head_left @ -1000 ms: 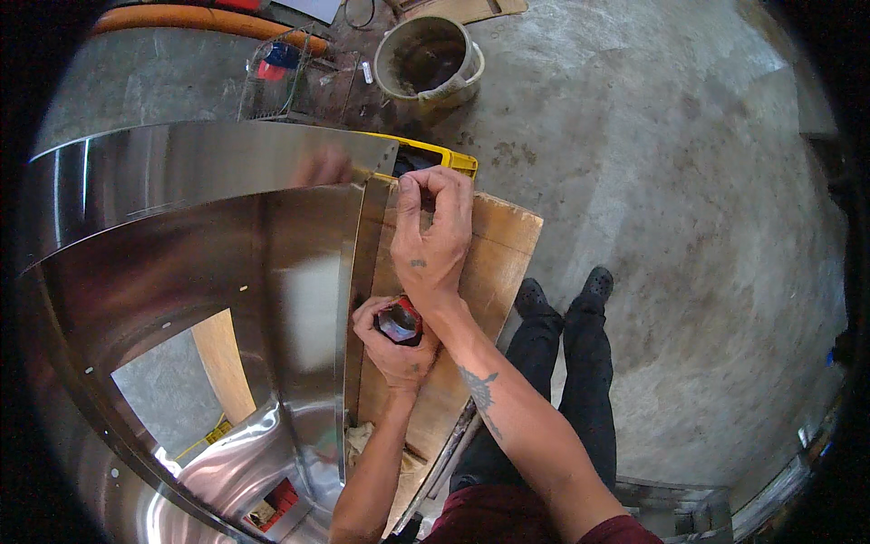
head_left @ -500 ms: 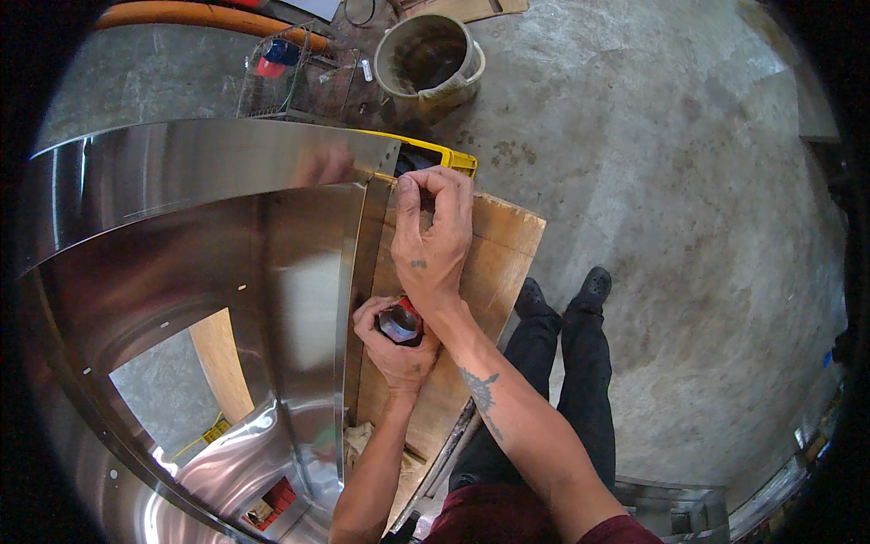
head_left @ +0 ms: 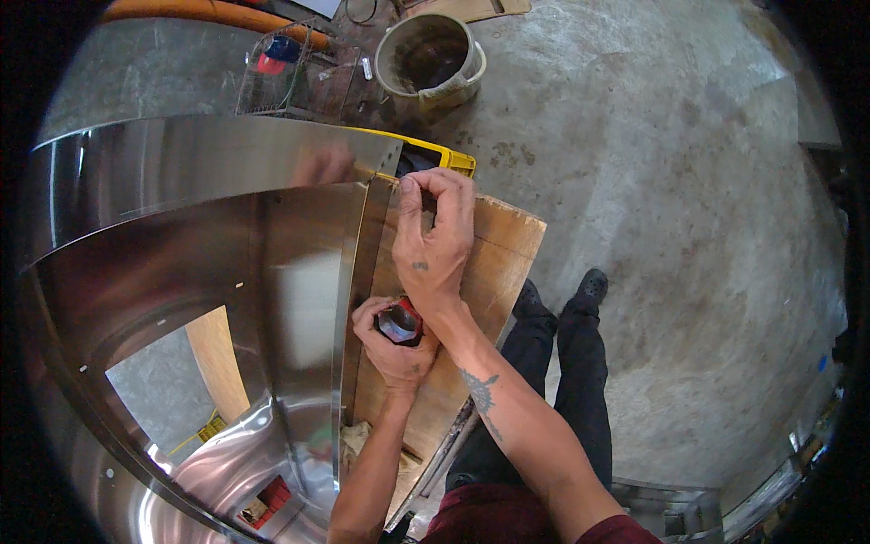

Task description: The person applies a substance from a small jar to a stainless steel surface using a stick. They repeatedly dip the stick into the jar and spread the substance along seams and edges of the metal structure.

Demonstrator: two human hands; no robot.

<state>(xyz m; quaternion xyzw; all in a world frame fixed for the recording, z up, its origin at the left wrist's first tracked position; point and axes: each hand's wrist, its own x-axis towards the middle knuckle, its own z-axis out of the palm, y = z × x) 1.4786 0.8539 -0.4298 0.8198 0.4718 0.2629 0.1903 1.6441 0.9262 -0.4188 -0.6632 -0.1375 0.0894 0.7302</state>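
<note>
At the centre of the frame the left hand (head_left: 391,349) is wrapped around a small dark tool with a red part (head_left: 400,323), fingers curled tight about it, holding it against the wooden board (head_left: 494,263) just beside the edge of the curved stainless steel sheet (head_left: 208,272) that fills the left half. The right hand (head_left: 435,240) lies just above it, crossing over the left wrist, fingertips pinched narrow at the board's upper edge; what they pinch cannot be told. A yellow level (head_left: 453,161) shows behind the board. In the upper middle a dirty bucket (head_left: 435,59) stands on the concrete floor (head_left: 671,181), with a wire basket (head_left: 294,82) to its left
</note>
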